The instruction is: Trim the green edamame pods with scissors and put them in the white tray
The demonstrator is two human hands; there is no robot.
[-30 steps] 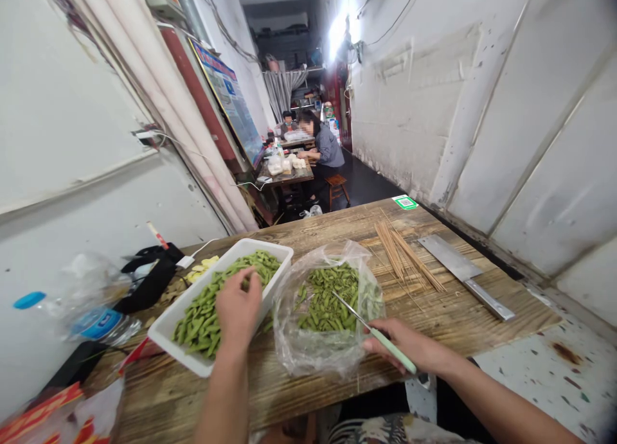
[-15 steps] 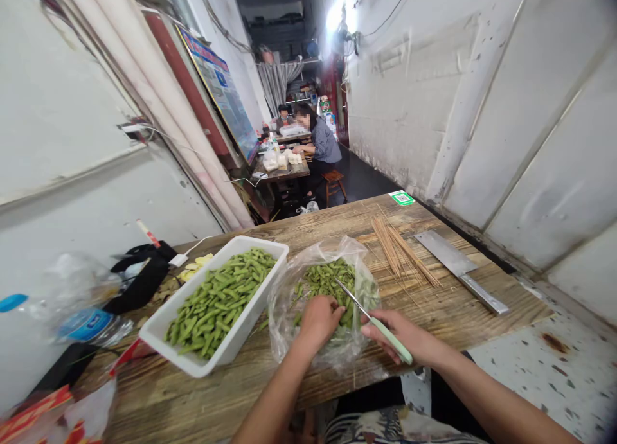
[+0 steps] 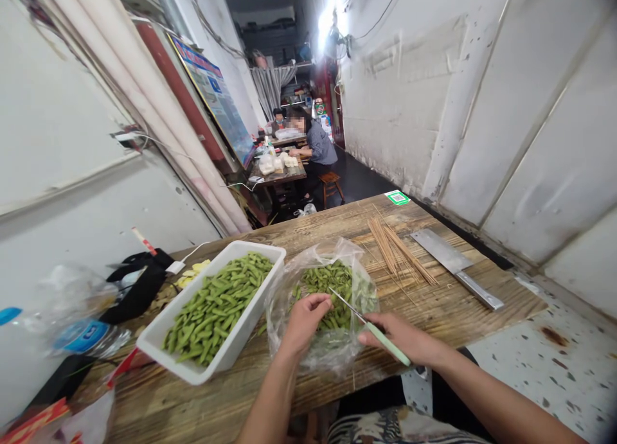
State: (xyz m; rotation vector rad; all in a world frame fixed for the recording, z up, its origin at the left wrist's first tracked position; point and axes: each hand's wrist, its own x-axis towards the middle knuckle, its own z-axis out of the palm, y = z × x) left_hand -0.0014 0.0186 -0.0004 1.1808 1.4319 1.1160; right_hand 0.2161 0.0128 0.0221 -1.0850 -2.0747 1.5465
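Observation:
My right hand (image 3: 393, 335) is closed round the light green handles of a pair of scissors (image 3: 351, 309), whose pointed metal blades reach left toward my other hand. My left hand (image 3: 308, 315) is pinched, with a green edamame pod partly hidden at its fingertips, close by the scissor tips. Beneath both hands lies a clear plastic bag (image 3: 282, 302), open at the top, with many edamame pods (image 3: 332, 277) inside. To the left, a white plastic tub (image 3: 226, 360) holds a heap of edamame pods (image 3: 216, 309).
Wooden skewers (image 3: 398, 251) and a cleaver (image 3: 453, 261) lie on the right of the wooden table (image 3: 168, 399). A plastic bottle (image 3: 91, 338) and a black bag (image 3: 135, 286) crowd the left side. Beyond, a person (image 3: 318, 142) sits at another table, with a second person behind.
My left hand has lifted slightly and turned, its fingertips now pinched near the scissor tips. The scissors have shifted slightly left. The whole view has moved a little.

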